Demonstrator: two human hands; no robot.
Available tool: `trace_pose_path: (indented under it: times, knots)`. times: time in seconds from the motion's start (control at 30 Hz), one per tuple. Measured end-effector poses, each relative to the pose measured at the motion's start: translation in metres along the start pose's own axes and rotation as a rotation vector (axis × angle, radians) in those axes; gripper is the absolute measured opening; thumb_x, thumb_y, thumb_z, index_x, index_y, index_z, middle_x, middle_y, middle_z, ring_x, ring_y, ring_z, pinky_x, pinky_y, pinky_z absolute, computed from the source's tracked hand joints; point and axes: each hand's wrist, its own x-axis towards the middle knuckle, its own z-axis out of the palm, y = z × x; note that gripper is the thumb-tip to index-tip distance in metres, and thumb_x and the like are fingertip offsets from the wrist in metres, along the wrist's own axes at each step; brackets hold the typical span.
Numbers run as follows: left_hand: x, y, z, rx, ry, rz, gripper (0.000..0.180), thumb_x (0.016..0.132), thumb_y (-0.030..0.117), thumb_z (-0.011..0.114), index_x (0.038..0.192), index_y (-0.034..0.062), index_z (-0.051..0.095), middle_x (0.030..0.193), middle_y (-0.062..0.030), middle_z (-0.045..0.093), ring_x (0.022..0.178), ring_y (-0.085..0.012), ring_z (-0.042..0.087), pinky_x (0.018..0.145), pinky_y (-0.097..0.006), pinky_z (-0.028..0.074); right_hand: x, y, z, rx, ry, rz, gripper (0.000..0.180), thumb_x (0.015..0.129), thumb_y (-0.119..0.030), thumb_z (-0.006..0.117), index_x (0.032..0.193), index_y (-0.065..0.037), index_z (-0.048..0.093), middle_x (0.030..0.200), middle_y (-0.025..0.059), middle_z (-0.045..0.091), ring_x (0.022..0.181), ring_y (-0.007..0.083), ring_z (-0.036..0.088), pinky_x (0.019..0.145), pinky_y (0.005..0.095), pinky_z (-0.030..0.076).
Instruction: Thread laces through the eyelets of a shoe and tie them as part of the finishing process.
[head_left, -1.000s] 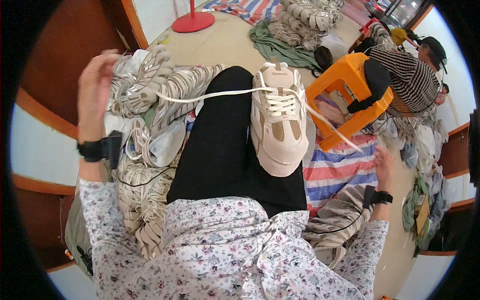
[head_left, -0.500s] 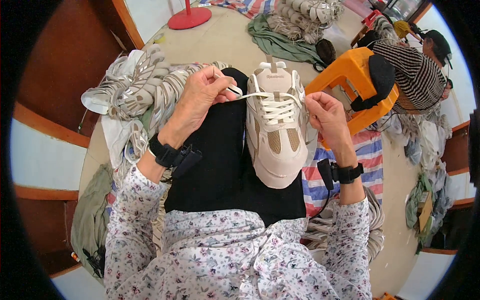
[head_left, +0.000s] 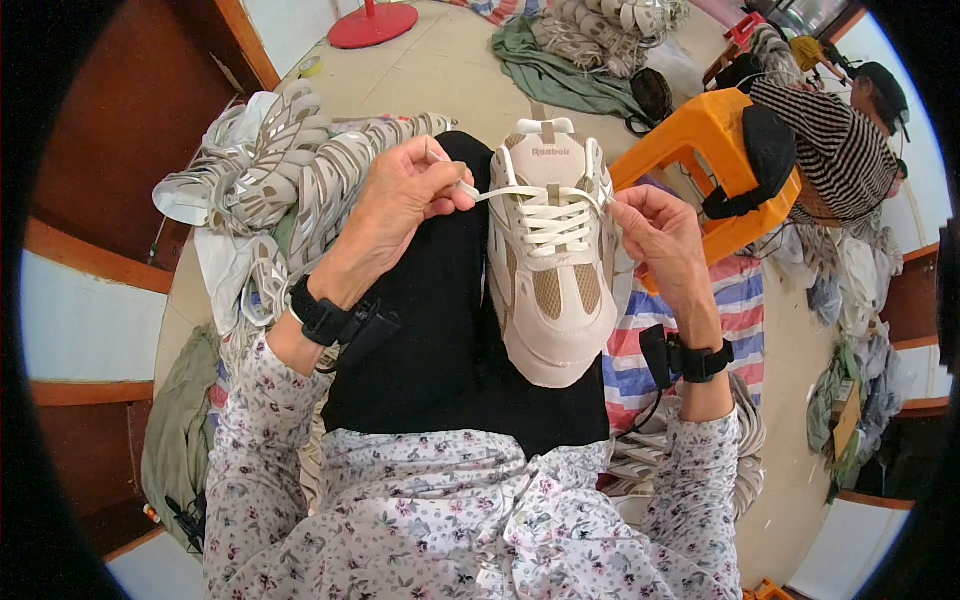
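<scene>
Fingers of the left hand (head_left: 405,195) pinch a white lace (head_left: 500,192) drawn taut across the beige sneaker (head_left: 552,270). The right hand (head_left: 660,235) closes on the lace's other end beside the shoe, which rests on the black-clad lap (head_left: 440,330).

Bright, even daylight throughout, soft and without harsh glare. Faint, diffuse shadows only, darkest under the shoe (head_left: 553,262) on the black lap. Mild shine on the pale floor (head_left: 440,70) at the top. Sharp focus at the centre: laces and shirt print crisp. Strong fisheye bending toward the rim, with wall edges curved. Black vignette framing the round picture. Slight softness and stretching near the border, around the seated person (head_left: 835,140) at upper right.
</scene>
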Motion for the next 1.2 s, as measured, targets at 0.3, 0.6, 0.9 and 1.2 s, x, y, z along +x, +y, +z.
trace_pose_path:
  times: [0.3, 0.6, 0.9, 1.2]
  knots:
    - [-0.003, -0.002, -0.002, -0.037, -0.004, -0.085, 0.018, 0.095, 0.018, 0.065, 0.102, 0.0013, 0.068, 0.083, -0.0041, 0.071, 0.072, -0.0068, 0.066, 0.065, -0.016, 0.050, 0.004, -0.007, -0.002, 0.007, -0.011, 0.032, 0.014, 0.093, -0.018, 0.068, 0.092, -0.004, 0.071, 0.068, -0.0080, 0.054, 0.054, 0.0004, 0.036, 0.047, 0.0188, 0.025]
    - [0.001, -0.007, 0.007, 0.286, -0.003, 0.028, 0.022, 0.095, 0.019, 0.065, 0.105, 0.0000, 0.072, 0.075, 0.0001, 0.066, 0.063, -0.0048, 0.060, 0.057, -0.016, 0.044, 0.013, -0.015, 0.001, -0.029, 0.066, 0.123, 0.013, 0.085, -0.015, 0.070, 0.077, -0.005, 0.071, 0.059, -0.0075, 0.051, 0.050, 0.0013, 0.038, 0.045, 0.0195, 0.025]
    - [0.001, -0.014, 0.022, 0.388, 0.009, 0.187, 0.023, 0.093, 0.013, 0.062, 0.082, -0.0064, 0.066, 0.065, -0.0082, 0.065, 0.056, -0.0127, 0.067, 0.053, -0.024, 0.049, 0.030, -0.026, 0.003, -0.332, 0.008, -0.031, 0.015, 0.083, -0.011, 0.066, 0.072, 0.000, 0.065, 0.058, -0.0039, 0.051, 0.050, 0.0038, 0.040, 0.047, 0.0229, 0.030]
    - [0.001, -0.011, 0.024, 0.516, -0.086, 0.148, 0.027, 0.094, 0.019, 0.063, 0.082, -0.0052, 0.067, 0.068, -0.0022, 0.062, 0.056, -0.0076, 0.060, 0.052, -0.023, 0.047, 0.035, -0.043, 0.013, -0.890, -0.002, -0.481, 0.015, 0.073, -0.012, 0.067, 0.076, 0.003, 0.066, 0.066, 0.0139, 0.059, 0.061, 0.0212, 0.057, 0.057, 0.0334, 0.044]
